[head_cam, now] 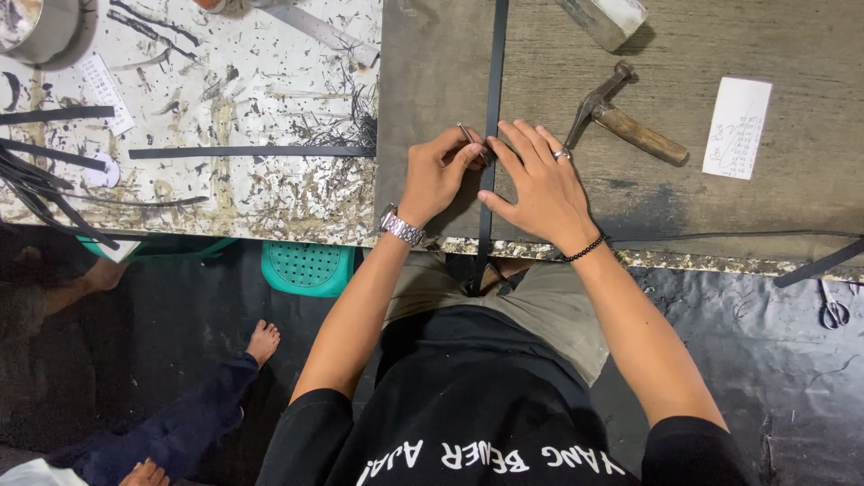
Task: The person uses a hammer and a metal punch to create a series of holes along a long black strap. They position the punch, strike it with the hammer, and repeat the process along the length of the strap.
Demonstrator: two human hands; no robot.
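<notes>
Running straight down the dark wooden board (720, 225), a long black strip (496, 63) lies flat, thin and narrow, matte and even in width; it passes under both hands and hangs over the near edge of the board toward the person's lap. The left hand (434, 175) is curled at the strip's left edge, thumb and forefinger pinched shut on a small slim metal tool (466, 135) whose tip meets the strip; the right hand (540, 184) lies open and flat, fingers spread, pressing the strip down and gripping nothing, a ring on one finger. A hammer (621, 117) with a wooden handle rests just to the right; a white paper slip (736, 128) lies farther right; more black strips (247, 152) lie on the speckled, littered table (270, 54) at left; scissors (834, 310) lie on the floor at right.
</notes>
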